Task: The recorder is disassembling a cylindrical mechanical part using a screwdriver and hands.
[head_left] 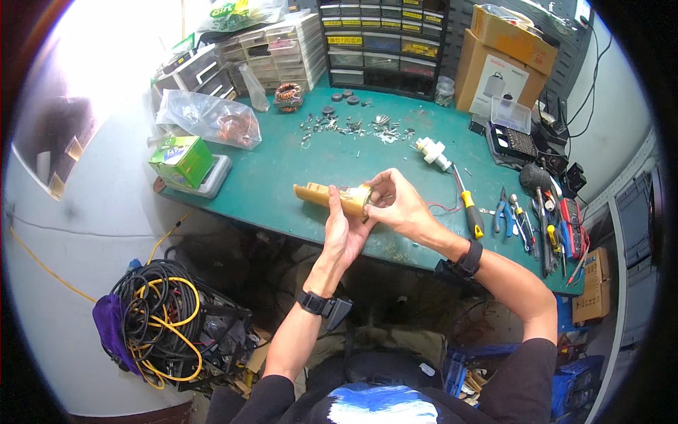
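My left hand [342, 235] is wrapped from below around a tan-yellow, elongated plastic housing [315, 192], held above the front part of the bench. The housing lies roughly level, its left end an open half-shell, its right end rounder with a pale part inside. At that right end my right hand [395, 205] pinches with thumb and fingers; what sits between the fingertips is too small to tell. Thin red wires [443, 207] lie on the bench beyond my right wrist. Nearby rest a white plastic fitting [432, 152] and a yellow-and-black screwdriver [468, 205].
Small screws and metal parts [353, 127] lie scattered at the back. Blue pliers [503, 214] and a red multimeter [572, 219] lie among tools on the right. A green box [180, 161] stands at left. Drawer cabinets [381, 49] line the back; coiled cables [162, 318] sit lower left.
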`<state>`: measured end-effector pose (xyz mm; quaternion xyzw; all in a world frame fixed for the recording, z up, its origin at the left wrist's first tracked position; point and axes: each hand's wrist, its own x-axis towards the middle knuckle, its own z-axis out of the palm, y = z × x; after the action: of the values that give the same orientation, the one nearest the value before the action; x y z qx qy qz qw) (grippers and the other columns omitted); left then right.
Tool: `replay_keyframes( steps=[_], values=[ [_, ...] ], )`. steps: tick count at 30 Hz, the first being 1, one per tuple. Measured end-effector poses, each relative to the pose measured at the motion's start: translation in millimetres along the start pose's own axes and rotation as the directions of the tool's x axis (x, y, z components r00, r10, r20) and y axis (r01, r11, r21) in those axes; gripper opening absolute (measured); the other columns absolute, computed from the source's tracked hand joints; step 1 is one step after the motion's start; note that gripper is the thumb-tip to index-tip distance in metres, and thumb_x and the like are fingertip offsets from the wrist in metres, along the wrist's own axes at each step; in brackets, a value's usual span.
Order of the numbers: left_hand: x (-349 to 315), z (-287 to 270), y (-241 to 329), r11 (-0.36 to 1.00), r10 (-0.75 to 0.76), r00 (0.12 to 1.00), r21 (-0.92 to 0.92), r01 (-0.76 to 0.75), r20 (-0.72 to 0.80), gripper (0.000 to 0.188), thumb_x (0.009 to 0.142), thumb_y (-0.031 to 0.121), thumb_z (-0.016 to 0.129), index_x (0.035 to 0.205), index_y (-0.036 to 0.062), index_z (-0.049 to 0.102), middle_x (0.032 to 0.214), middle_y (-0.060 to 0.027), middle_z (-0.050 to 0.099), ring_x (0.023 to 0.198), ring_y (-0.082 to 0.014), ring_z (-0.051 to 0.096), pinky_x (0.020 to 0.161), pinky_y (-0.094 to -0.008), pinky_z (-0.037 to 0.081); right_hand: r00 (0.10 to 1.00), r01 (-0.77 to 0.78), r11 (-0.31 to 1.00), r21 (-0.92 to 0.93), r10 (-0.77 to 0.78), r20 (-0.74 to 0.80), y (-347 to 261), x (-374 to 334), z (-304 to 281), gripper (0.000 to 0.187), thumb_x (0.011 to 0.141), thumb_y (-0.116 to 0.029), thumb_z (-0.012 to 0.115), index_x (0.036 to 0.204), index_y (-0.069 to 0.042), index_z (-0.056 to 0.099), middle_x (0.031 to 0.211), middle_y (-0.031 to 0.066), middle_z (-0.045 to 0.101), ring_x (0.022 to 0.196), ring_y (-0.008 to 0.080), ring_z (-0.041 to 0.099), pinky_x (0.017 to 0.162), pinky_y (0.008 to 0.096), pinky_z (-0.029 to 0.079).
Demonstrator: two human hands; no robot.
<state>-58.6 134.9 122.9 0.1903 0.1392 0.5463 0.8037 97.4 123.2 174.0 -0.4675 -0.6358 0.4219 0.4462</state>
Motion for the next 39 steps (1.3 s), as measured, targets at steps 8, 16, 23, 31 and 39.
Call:
replay_keyframes(
  steps=[8, 16, 23, 31, 39],
  values=[
    [-12, 2, -4, 0.996, 0.079, 0.997, 0.045, -0.079, 0.021, 0.050, 0.105, 0.054, 0.050, 0.131, 0.0112, 0.046, 0.146, -0.0169, 0.052, 0.128, -0.0306, 0.058, 0.111, -0.0490, 0.048, 0.997, -0.037, 0.999, -0.021, 0.035, -0.066, -10, -19, -14, 0.041, 0.088, -0.012, 0.077, 0.119, 0.000, 0.054, 0.108, 0.0122, 0.066, 0.099, 0.0169, 0.066, 0.087, 0.0336, 0.057],
    [-13, 18, 4, 0.662, 0.387, 0.889, 0.597, -0.453, 0.244, 0.047, 0.099, 0.029, 0.072, 0.133, 0.0112, 0.046, 0.149, -0.0171, 0.049, 0.125, -0.0206, 0.057, 0.104, -0.0361, 0.049, 0.992, 0.123, 0.966, -0.229, -0.129, -0.011, -40, -63, -45, 0.034, 0.087, -0.013, 0.077, 0.114, 0.000, 0.060, 0.110, 0.0142, 0.067, 0.102, 0.0246, 0.068, 0.088, 0.0380, 0.056],
    [-20, 24, 17, 0.988, 0.094, 0.995, 0.128, -0.090, -0.026, 0.056, 0.100, 0.046, 0.064, 0.130, 0.0038, 0.044, 0.137, -0.0193, 0.056, 0.124, -0.0397, 0.061, 0.103, -0.0470, 0.057, 0.919, 0.004, 0.617, -0.787, -0.312, -0.240, -28, -121, -112, 0.029, 0.082, -0.009, 0.077, 0.107, -0.002, 0.065, 0.109, 0.0168, 0.063, 0.102, 0.0359, 0.063, 0.090, 0.0433, 0.052],
    [-17, 33, 17, 0.943, -0.087, 0.996, -0.323, 0.080, -0.006, 0.069, 0.094, 0.057, 0.063, 0.132, 0.0016, 0.050, 0.133, -0.0253, 0.057, 0.134, -0.0488, 0.050, 0.104, -0.0525, 0.058, 0.886, 0.063, 0.764, -0.643, -0.338, -0.316, -45, -154, -85, 0.030, 0.082, -0.002, 0.077, 0.111, 0.000, 0.067, 0.112, 0.0160, 0.067, 0.107, 0.0295, 0.066, 0.092, 0.0383, 0.053],
    [-39, 65, 8, 0.974, -0.159, 0.962, -0.126, 0.190, 0.221, 0.082, 0.094, 0.079, 0.038, 0.143, 0.0140, 0.050, 0.150, -0.0140, 0.051, 0.145, -0.0369, 0.042, 0.118, -0.0618, 0.037, 0.914, 0.253, 0.953, -0.166, -0.292, -0.283, -53, -103, -8, 0.066, 0.081, -0.015, 0.086, 0.138, -0.003, 0.054, 0.128, 0.0166, 0.060, 0.109, 0.0247, 0.065, 0.087, 0.0345, 0.057]
  ],
)
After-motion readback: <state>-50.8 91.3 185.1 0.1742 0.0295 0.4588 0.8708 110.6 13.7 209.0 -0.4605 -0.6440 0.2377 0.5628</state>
